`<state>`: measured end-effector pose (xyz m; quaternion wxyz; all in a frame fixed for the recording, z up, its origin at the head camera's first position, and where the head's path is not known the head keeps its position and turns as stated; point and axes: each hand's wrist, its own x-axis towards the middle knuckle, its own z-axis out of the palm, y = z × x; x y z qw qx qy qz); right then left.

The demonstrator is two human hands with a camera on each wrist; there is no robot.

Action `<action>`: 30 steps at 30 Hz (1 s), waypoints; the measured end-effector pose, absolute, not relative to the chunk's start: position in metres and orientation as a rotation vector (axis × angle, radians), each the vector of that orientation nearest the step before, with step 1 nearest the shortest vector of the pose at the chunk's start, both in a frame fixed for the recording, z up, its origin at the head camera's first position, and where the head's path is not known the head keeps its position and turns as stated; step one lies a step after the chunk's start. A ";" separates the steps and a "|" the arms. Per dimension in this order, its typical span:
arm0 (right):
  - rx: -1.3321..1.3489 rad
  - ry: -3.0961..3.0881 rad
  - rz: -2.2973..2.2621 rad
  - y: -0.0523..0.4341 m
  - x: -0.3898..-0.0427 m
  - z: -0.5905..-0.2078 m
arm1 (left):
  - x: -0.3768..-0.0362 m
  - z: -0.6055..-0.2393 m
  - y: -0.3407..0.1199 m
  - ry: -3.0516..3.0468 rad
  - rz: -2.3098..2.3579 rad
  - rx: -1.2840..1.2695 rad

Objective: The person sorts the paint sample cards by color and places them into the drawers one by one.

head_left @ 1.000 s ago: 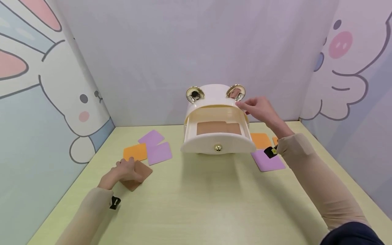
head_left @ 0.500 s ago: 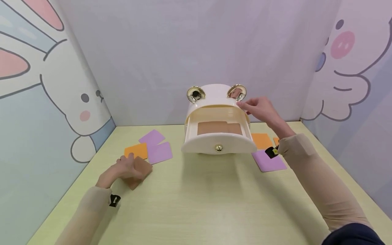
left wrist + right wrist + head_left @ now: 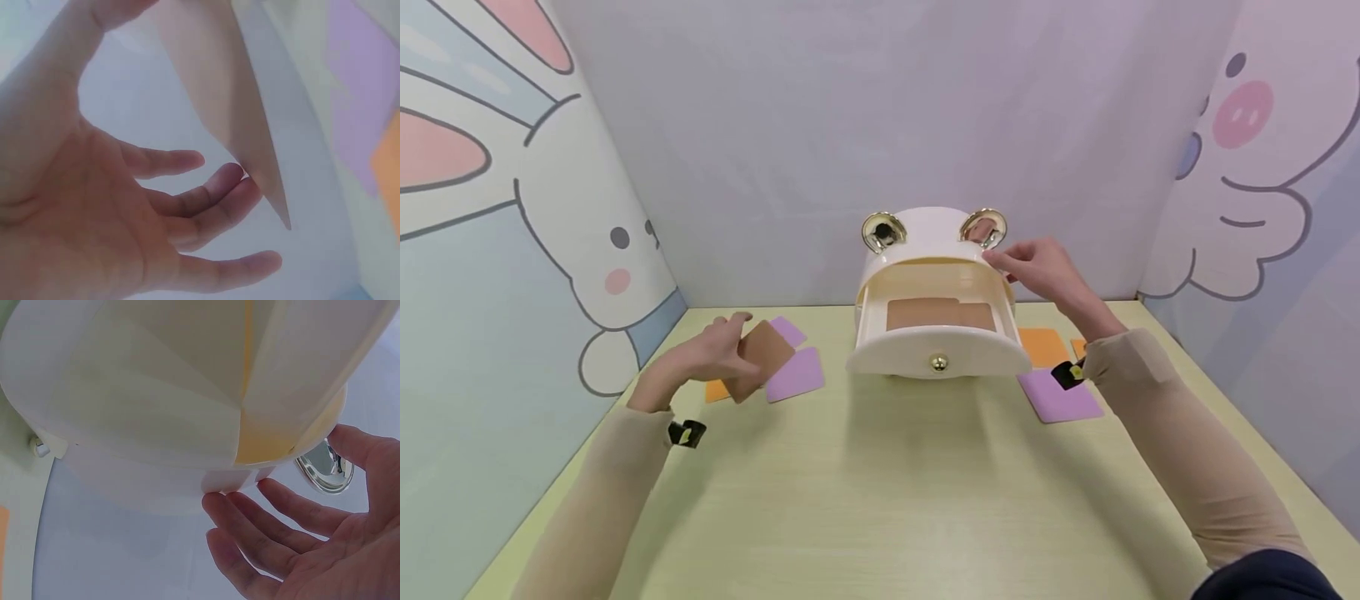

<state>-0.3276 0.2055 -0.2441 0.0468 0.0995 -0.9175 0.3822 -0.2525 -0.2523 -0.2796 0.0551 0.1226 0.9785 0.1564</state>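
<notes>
The left hand pinches a brown card between thumb and fingers, its long axis seeming to slant away to the right. The right hand, fingers spread, rests fingertips and thumb against the right upper edge of a white frog-shaped drawer box. The pulled-out drawer lies to the right of the held card, well apart; the left hand is nearer that card, the right hand nearer the drawer. Brown cards lie in the drawer. Beneath and beside the held card are an orange card and purple cards; right of the box, another orange card and purple card lie on the surface.
</notes>
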 end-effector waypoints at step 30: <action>0.292 -2.804 1.174 0.208 -0.330 -0.245 | -0.273 -0.177 -0.114 2.815 0.585 1.055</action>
